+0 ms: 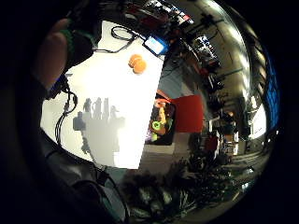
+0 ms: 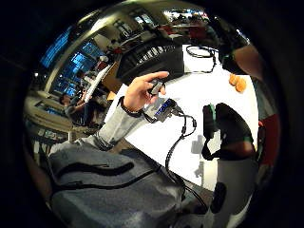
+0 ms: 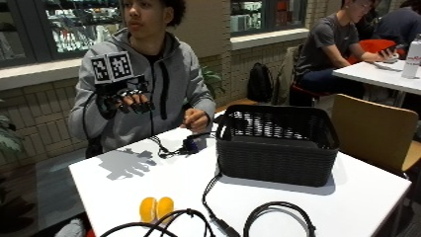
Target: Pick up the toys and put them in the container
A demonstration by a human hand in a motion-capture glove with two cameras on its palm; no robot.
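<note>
Gloved right hand (image 3: 126, 101) raised, fingers spread; orange toy (image 3: 156, 209) lies flat on table (image 3: 368, 197).

Black cables (image 3: 276, 217) coil on the white table (image 3: 368, 197), with a wooden chair (image 3: 375, 131) just beyond.

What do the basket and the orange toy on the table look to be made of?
Basket: dark woven-look plastic, matte, judging by the ribbed weave and slotted rim; it might be real wicker. Orange toy: smooth, slightly glossy, two rounded lobes, probably plastic or rubber. Table: smooth white laminate-like top.
</note>
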